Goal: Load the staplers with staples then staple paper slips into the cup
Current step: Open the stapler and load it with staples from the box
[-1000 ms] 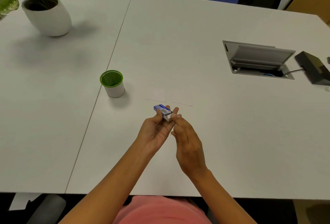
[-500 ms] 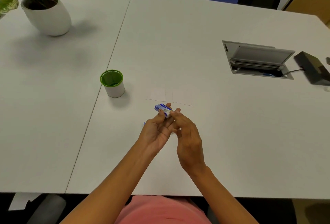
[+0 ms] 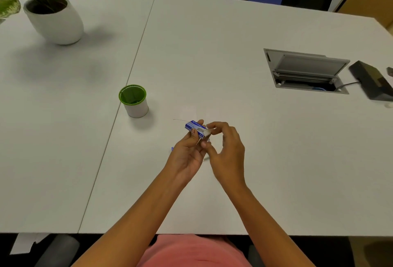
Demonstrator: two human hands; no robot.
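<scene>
The blue staple box (image 3: 194, 127) is held just above the table (image 3: 212, 43), gripped in the left hand's (image 3: 187, 156) curled fingers, while the right hand (image 3: 227, 154) pinches its opened end between thumb and forefinger. The green-rimmed cup (image 3: 136, 107) stands upright to the left, apart from both hands

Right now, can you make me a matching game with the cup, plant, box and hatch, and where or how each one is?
Things:
1. cup
2. plant
3. box
4. hatch

Place or state:
A. held in the left hand
B. far left corner
C. lid open
D. green rim

Pairs: 1-D, 2-B, 3-A, 4-C
</scene>
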